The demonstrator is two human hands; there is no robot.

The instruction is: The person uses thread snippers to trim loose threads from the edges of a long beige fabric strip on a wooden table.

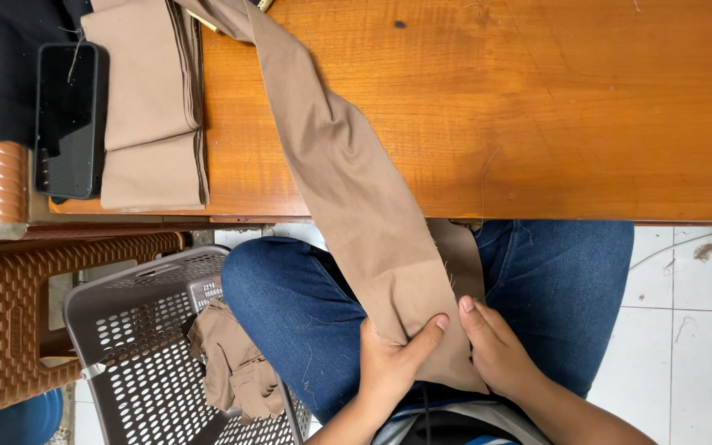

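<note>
Though its far end runs off-frame, tan fabric strip (356, 198) in both grips, left hand (389, 363) and right hand (496, 350) clenched on it.

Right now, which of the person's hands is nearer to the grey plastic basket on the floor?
Left. The left hand grips the brown fabric strip on the side toward the grey basket; the right hand holds the strip's far side.

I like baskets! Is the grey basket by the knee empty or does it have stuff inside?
Not empty. The grey basket holds a crumpled bundle of tan cloth; the rest of its holed bottom shows bare.
</note>
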